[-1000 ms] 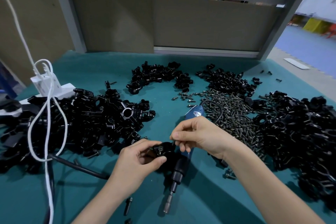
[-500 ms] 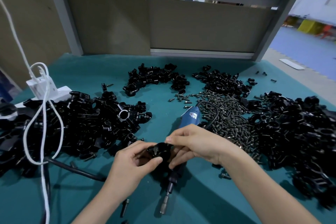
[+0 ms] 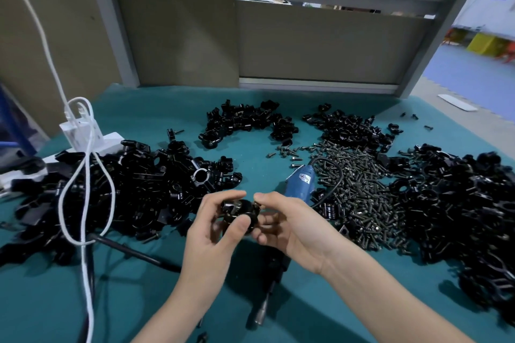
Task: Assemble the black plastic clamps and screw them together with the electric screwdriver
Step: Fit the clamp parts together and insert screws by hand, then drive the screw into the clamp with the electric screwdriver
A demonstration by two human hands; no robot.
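Note:
A black plastic clamp [image 3: 240,213] is held above the table's middle between both hands. My left hand [image 3: 214,234] grips it from the left, thumb across its front. My right hand [image 3: 289,225] holds its right side with curled fingers. Under my right hand lies the blue electric screwdriver [image 3: 302,184], its metal bit [image 3: 260,315] pointing toward me. A heap of dark screws [image 3: 359,189] lies just right of the screwdriver.
Large piles of black clamp parts lie at the left [image 3: 125,192], the right [image 3: 459,209] and the back [image 3: 245,122]. A white power strip [image 3: 83,136] with white cables [image 3: 86,203] sits at the far left. A black cord [image 3: 133,252] crosses the green mat [image 3: 139,301].
My right hand dropped from pinching above the clamp to holding its right side. Both hands turned the clamp and raised it a little.

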